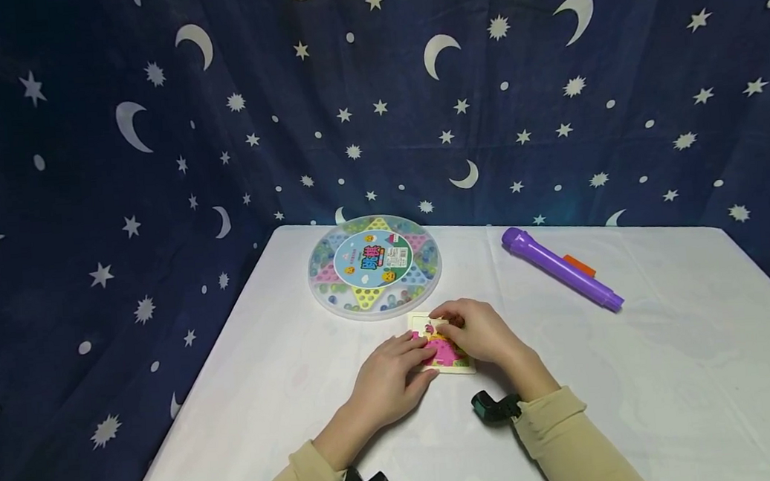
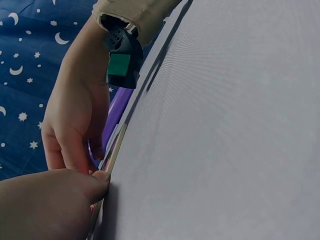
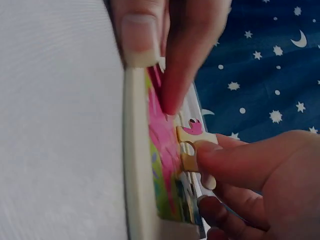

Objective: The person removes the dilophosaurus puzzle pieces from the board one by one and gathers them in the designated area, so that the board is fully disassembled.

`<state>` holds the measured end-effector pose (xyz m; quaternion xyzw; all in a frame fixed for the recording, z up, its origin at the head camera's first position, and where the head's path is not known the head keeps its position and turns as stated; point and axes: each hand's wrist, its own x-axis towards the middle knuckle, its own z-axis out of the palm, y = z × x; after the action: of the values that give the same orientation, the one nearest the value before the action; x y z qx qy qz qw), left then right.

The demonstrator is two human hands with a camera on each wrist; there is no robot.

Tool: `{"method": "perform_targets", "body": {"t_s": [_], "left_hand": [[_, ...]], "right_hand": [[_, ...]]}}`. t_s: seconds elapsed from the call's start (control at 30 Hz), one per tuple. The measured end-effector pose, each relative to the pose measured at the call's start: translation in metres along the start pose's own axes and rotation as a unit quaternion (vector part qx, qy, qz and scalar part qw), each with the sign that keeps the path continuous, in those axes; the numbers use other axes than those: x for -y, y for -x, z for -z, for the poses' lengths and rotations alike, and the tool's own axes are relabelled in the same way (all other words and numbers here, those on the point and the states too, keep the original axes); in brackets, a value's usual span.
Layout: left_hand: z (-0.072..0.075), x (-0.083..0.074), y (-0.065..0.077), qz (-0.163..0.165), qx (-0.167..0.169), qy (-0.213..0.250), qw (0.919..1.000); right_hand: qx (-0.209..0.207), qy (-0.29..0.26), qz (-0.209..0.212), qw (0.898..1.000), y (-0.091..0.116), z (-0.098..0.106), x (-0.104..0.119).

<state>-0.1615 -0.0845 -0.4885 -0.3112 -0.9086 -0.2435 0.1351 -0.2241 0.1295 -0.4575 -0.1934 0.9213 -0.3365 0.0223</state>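
Note:
A small jigsaw puzzle board with a cream frame and a pink picture lies on the table between both hands. My left hand rests on its left side. Its fairly straight fingers press on the picture, and the thumb touches the frame's near edge. At the board's far right part, my right hand pinches a cream jigsaw piece with a pink patch and a dark eye. In the right wrist view this piece stands tilted up at the picture's far side. The right fingers hide part of it.
Just beyond the board lies a round, clear-lidded board game case holding colourful marbles. A purple tube-shaped toy with an orange tab lies at the back right. Behind the white table hangs a dark blue star-and-moon curtain.

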Motion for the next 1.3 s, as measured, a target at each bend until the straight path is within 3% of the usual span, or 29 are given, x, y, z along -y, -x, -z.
{"method": "perform_targets", "body": {"t_s": [0.27, 0.7, 0.9, 1.3], "left_hand": [[-0.004, 0.001, 0.0, -0.003, -0.005, 0.005, 1.0], [-0.001, 0.001, 0.001, -0.002, -0.017, 0.006, 0.9998], [0.001, 0.0, 0.001, 0.002, -0.014, 0.008, 0.9999], [-0.001, 0.0, 0.001, 0.002, -0.008, 0.016, 0.9998]], "right_hand": [[0.005, -0.065, -0.067, 0.996, 0.008, 0.025, -0.02], [-0.023, -0.056, -0.169, 0.984, 0.042, 0.079, -0.075], [-0.024, -0.062, -0.22, 0.973, 0.048, 0.086, -0.082], [-0.039, -0.068, -0.248, 0.966, 0.05, 0.082, -0.085]]}}
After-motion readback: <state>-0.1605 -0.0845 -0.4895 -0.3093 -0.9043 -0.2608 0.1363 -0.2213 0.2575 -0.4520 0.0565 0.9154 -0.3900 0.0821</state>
